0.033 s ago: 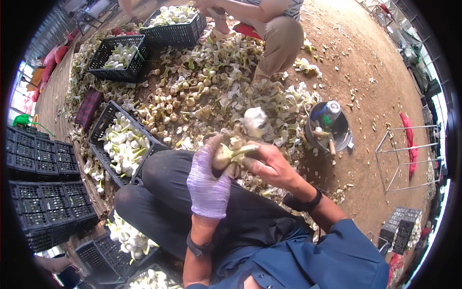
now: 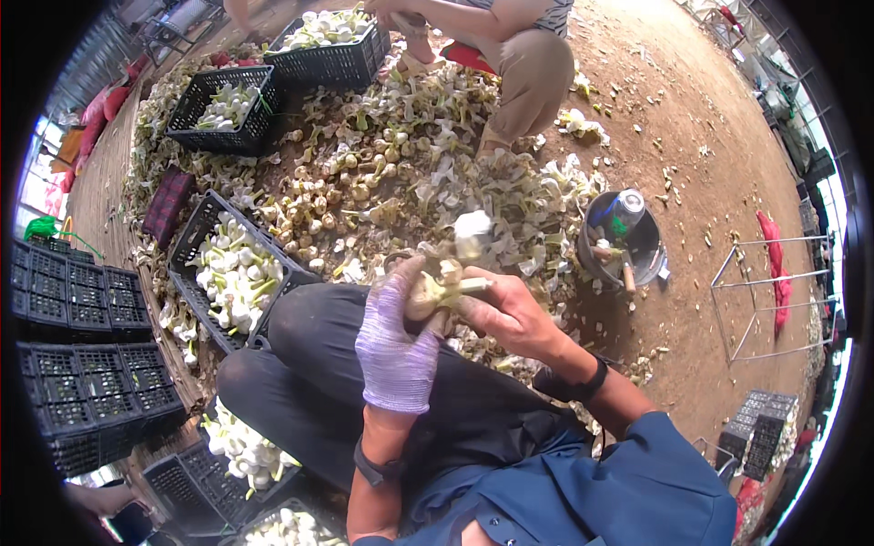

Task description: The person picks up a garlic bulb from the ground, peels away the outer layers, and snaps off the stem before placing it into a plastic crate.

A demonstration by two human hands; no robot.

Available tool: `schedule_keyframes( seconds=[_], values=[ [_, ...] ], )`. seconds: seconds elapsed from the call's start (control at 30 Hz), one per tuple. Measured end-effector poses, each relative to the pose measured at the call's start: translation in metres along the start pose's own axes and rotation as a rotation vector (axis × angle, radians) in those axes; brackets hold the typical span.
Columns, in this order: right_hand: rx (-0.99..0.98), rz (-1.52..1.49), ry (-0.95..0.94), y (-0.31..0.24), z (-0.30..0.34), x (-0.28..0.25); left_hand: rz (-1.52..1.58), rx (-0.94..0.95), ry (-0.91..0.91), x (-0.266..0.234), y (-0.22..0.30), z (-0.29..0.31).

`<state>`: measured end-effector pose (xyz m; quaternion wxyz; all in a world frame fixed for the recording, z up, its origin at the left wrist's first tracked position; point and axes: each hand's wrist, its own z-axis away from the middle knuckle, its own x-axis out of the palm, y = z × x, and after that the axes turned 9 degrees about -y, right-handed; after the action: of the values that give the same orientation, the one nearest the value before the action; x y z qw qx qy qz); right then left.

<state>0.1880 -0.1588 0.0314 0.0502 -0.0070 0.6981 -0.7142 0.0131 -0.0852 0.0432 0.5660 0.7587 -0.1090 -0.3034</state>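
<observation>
My left hand (image 2: 396, 350), in a pale purple glove with dirty fingertips, is closed round a garlic bulb (image 2: 422, 297) above my lap. The bulb's pale green stem (image 2: 466, 287) points right, toward my bare right hand (image 2: 508, 314), whose thumb and fingers pinch its end. A blurred white piece (image 2: 472, 234), seemingly garlic skin, shows just beyond the bulb. Heaped past my knees are loose peelings (image 2: 455, 187) and unpeeled garlic bulbs (image 2: 314, 205).
A black crate (image 2: 188, 257) of white garlic stands left of my knees. More garlic crates (image 2: 238, 144) lie farther off, near a seated person (image 2: 528, 77). To the right are a dark bucket (image 2: 587, 255) holding a bottle, and a metal frame (image 2: 728, 287). Stacked crates (image 2: 86, 382) line the left.
The blurred white piece sits slightly lower and to the left and looks smaller. Both hands keep their hold on the garlic bulb, with barely any shift.
</observation>
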Motion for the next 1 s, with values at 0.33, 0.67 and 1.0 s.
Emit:
schedule_keyframes(
  seconds=[0.33, 0.67, 1.0],
  values=[
    [0.032, -0.513, 0.111, 0.017, -0.008, 0.007, -0.109, 0.076, -0.062, 0.011, 0.008, 0.0],
    [0.202, -0.632, 0.124, 0.007, -0.006, -0.008, -0.17, 0.136, -0.066, 0.021, 0.006, -0.001],
    [0.14, -0.585, 0.178, -0.008, -0.008, 0.001, 0.089, 0.006, -0.061, 0.017, 0.006, 0.001]
  ],
)
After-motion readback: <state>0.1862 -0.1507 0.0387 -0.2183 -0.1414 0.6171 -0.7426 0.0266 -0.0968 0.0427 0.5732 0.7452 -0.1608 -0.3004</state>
